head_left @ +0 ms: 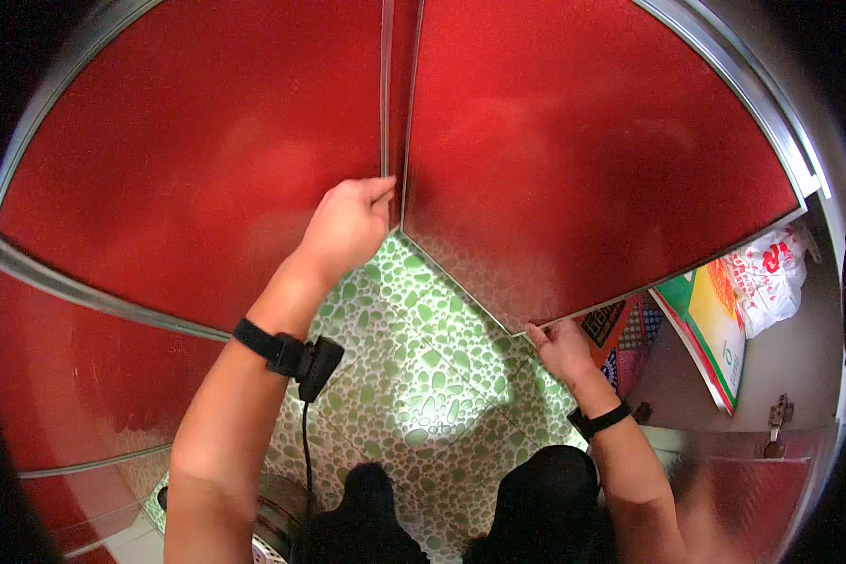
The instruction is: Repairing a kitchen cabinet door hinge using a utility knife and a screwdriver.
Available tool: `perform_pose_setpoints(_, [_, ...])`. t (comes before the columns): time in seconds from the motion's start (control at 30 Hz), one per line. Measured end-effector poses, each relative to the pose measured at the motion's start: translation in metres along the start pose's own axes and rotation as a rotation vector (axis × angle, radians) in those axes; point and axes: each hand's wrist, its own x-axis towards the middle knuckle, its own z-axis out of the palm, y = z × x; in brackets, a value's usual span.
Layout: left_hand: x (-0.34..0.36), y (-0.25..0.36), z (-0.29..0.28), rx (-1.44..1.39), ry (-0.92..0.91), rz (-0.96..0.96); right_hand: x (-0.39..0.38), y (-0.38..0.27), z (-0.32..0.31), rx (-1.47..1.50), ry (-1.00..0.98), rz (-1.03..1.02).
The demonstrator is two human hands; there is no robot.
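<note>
Two glossy red cabinet doors with silver metal edging fill the upper part of the view. My left hand (350,221) is closed, its fingertips pinched at the inner edge of the left red cabinet door (207,141), beside the narrow gap between the panels. The right red cabinet door (583,150) stands swung out, its lower corner pointing toward me. At that corner my right hand (564,351) grips the bottom edge, with some fingers hidden. Black straps circle both forearms; a small black device (320,368) with a cable hangs from the left one.
Behind the right door, a cabinet space holds a white plastic bag (771,277), a green, white and yellow package (710,329) and patterned items (630,338). A metal hinge (776,425) shows at lower right. Below lies a green pebble-patterned floor (432,357); my dark-clothed legs (545,498) are at the bottom.
</note>
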Motion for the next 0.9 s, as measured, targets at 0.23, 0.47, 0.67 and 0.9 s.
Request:
perform_pose_setpoints(0.23, [-0.088, 0.015, -0.045, -0.008, -0.347, -0.129, -0.006, 0.001, 0.01, -0.054, 0.026, -0.446])
perform_pose_setpoints(0.47, [-0.148, 0.139, -0.093, -0.218, -0.587, -0.221, -0.039, -0.055, 0.047, -0.513, -0.324, -0.593])
perform_pose_setpoints(0.67, [-0.173, 0.148, -0.08, 0.0, -0.575, -0.207, -0.067, -0.13, 0.098, -0.465, -0.588, -0.67])
perform_pose_setpoints(0.9, [-0.187, 0.1, -0.084, 0.075, 0.051, -0.167, -0.058, -0.132, 0.113, -0.12, -0.513, -0.817])
